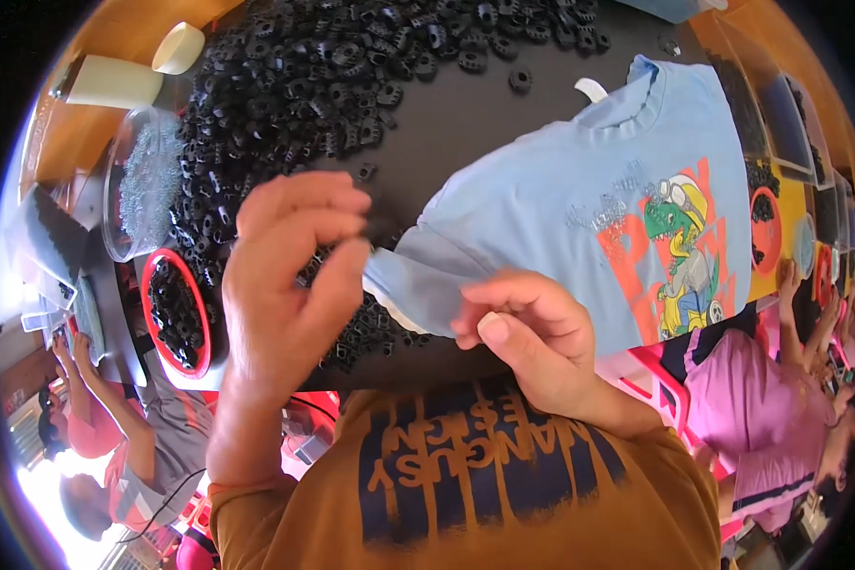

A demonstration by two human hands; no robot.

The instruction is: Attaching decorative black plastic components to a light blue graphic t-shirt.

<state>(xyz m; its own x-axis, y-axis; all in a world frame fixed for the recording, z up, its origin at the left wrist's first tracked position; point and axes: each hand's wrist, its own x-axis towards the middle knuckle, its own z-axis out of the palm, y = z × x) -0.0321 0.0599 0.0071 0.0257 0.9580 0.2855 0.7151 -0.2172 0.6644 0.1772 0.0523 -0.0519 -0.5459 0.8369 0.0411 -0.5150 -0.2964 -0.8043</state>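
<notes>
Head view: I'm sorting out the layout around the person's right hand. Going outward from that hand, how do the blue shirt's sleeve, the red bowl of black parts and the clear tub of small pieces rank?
From the right hand:
1. Blue shirt's sleeve: pinched in its fingers, just to its left.
2. Red bowl of black parts: far left, past the left hand.
3. Clear tub of small pieces: farthest, upper left.

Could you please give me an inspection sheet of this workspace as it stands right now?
Surface: dark table, largely covered.
Job's things: light blue shirt with a cartoon print lies spread out; sleeve pinched between both hands.
Clutter: heap of small black rings; red bowl of rings; clear tub of small grey bits.
Hands: left hand and right hand grip the sleeve hem.
Cables: nothing seen on the table.
Surroundings: other people seated at both sides; trays along the right edge.
</notes>
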